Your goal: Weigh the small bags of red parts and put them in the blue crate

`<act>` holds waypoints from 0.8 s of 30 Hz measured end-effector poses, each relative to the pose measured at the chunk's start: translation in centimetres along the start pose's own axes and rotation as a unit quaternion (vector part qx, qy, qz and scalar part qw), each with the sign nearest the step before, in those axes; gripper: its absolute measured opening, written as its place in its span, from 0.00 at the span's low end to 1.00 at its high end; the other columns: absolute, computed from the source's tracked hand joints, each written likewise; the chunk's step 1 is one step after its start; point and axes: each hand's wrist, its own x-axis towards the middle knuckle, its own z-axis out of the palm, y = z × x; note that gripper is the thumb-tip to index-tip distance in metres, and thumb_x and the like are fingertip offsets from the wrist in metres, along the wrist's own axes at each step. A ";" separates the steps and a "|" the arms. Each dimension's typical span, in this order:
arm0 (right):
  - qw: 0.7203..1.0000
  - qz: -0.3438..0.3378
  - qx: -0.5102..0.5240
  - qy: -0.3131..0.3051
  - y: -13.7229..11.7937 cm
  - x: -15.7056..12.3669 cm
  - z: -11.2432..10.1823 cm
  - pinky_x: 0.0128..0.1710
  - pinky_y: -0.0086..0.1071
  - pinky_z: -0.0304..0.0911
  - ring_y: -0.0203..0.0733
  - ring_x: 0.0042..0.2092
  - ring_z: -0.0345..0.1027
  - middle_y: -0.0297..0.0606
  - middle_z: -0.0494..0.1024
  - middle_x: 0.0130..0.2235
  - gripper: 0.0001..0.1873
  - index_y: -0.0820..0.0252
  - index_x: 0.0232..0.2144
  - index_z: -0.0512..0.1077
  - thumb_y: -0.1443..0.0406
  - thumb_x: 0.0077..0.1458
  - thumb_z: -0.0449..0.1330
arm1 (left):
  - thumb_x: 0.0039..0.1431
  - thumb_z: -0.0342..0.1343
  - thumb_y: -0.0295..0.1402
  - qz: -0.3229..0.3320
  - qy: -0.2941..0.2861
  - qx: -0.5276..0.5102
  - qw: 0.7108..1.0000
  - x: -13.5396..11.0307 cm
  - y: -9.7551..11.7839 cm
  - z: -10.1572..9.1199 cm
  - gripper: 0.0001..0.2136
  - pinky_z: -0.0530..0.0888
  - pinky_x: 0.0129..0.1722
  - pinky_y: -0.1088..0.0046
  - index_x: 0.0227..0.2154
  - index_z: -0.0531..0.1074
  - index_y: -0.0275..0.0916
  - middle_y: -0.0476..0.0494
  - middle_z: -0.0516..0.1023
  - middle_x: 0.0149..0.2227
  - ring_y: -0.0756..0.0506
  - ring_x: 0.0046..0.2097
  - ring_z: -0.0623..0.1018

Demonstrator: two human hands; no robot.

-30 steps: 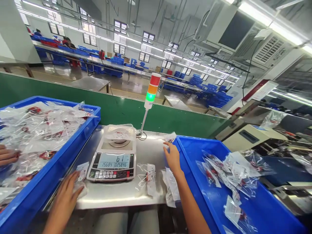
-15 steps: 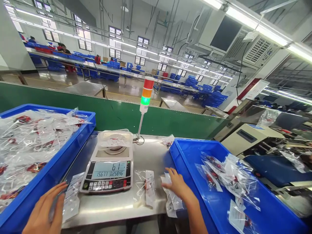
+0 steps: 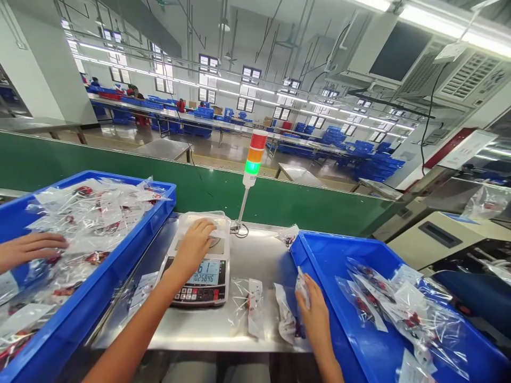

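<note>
My left hand reaches over the digital scale, its fingers closed on a clear plastic packet on the weighing plate. The hand covers most of that packet, and my forearm hides part of the display and keys. Beside the right tray, my right hand pinches another clear packet between thumb and fingers. Just left of that hand lies a packet on the metal table. A further packet with a printed white strip lies nearer the scale.
Another person's hand rests over the heaped packets in the left blue tray. The right blue tray holds several packets. Behind the scale stands a signal light, green lit. A green partition runs along the back.
My left hand has moved from beside the scale onto the packet on its plate. My right hand has lifted a packet off the table. Another person's hand has appeared at left.
</note>
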 end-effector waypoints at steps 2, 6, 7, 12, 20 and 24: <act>0.999 -0.003 0.027 0.023 -2.2 0.6 -0.5 0.62 0.52 0.58 0.55 0.61 0.64 0.48 0.71 0.61 0.27 0.57 0.58 0.70 0.54 0.60 0.52 | 0.56 0.54 0.24 0.001 0.003 -0.002 1.000 1.1 0.1 1.2 0.06 0.73 0.55 0.58 0.33 0.74 0.40 0.42 0.80 0.45 0.39 0.53 0.75; 0.990 -0.084 0.112 -0.018 -9.5 3.9 0.6 0.62 0.49 0.60 0.52 0.61 0.66 0.44 0.73 0.59 0.24 0.56 0.58 0.69 0.61 0.61 0.53 | 0.59 0.52 0.27 -0.067 0.076 -0.002 0.995 3.2 -0.2 1.2 0.06 0.76 0.46 0.63 0.29 0.72 0.40 0.43 0.81 0.36 0.42 0.43 0.79; 0.982 -0.127 0.133 -0.038 -11.8 5.1 1.5 0.63 0.49 0.59 0.51 0.62 0.65 0.43 0.73 0.60 0.24 0.55 0.59 0.68 0.64 0.61 0.52 | 0.61 0.51 0.29 -0.101 0.111 0.001 0.989 3.7 -0.5 0.5 0.06 0.76 0.44 0.64 0.32 0.73 0.40 0.42 0.81 0.35 0.42 0.40 0.80; 0.914 -0.342 0.118 -0.181 -21.4 10.8 8.0 0.67 0.48 0.54 0.43 0.68 0.56 0.38 0.69 0.64 0.36 0.52 0.59 0.69 0.80 0.52 0.46 | 0.64 0.48 0.33 -0.251 0.291 0.036 0.923 4.4 -2.8 -6.4 0.09 0.78 0.42 0.62 0.41 0.70 0.36 0.38 0.81 0.38 0.41 0.39 0.81; 0.919 -0.339 0.054 -0.195 -19.6 9.8 7.0 0.64 0.54 0.58 0.50 0.64 0.60 0.39 0.73 0.60 0.24 0.49 0.57 0.71 0.70 0.60 0.54 | 0.62 0.52 0.35 -0.351 0.391 0.156 0.836 -2.3 -5.6 -17.1 0.13 0.67 0.59 0.37 0.46 0.71 0.36 0.35 0.79 0.49 0.28 0.56 0.76; 0.972 -0.184 -0.064 -0.131 -10.2 4.8 3.3 0.58 0.59 0.62 0.59 0.59 0.66 0.46 0.75 0.57 0.21 0.53 0.55 0.73 0.59 0.63 0.52 | 0.63 0.51 0.41 -0.298 0.338 0.167 0.877 -4.5 -6.0 -16.3 0.18 0.62 0.64 0.42 0.53 0.68 0.42 0.42 0.72 0.60 0.32 0.66 0.65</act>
